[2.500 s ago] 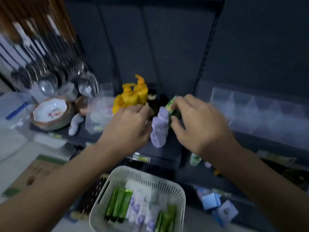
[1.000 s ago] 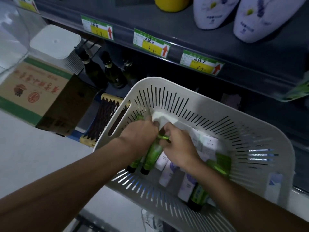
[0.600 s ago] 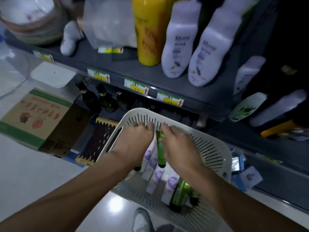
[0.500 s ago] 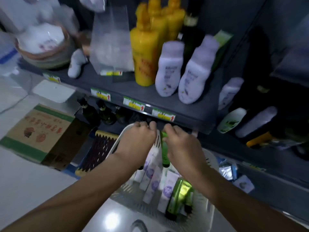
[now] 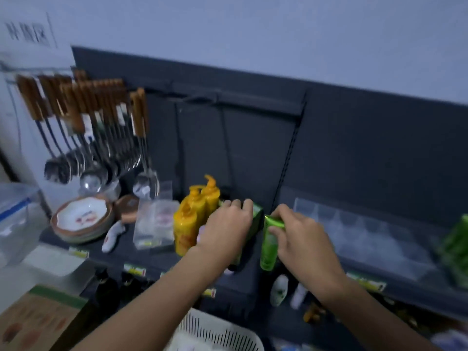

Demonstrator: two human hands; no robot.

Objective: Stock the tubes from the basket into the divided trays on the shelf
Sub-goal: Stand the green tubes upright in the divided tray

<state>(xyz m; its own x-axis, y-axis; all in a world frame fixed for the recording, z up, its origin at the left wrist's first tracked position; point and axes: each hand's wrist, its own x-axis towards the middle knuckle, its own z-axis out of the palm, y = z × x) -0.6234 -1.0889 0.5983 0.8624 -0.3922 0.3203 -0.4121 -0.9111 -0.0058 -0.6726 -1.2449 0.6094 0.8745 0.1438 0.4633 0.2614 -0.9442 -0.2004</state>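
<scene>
Both hands are raised to the dark shelf [image 5: 152, 252]. My right hand [image 5: 301, 239] grips a bright green tube [image 5: 269, 247] by its flat crimped end, cap pointing down. My left hand [image 5: 228, 229] is curled over a darker green tube [image 5: 256, 221] just left of it, beside the yellow pump bottles [image 5: 195, 214]. The clear divided tray [image 5: 359, 231] stands on the shelf to the right of my right hand. Only the rim of the white slotted basket [image 5: 215, 333] shows at the bottom edge.
Ladles and spoons [image 5: 96, 148] hang at the upper left above stacked bowls [image 5: 81, 219]. A clear bag [image 5: 157, 224] stands left of the yellow bottles. More green packs [image 5: 455, 249] sit at the far right. A cardboard box [image 5: 38, 317] lies at lower left.
Both hands have risen out of the basket to shelf height, each carrying a green tube. The view has tilted up from the basket to the shelf.
</scene>
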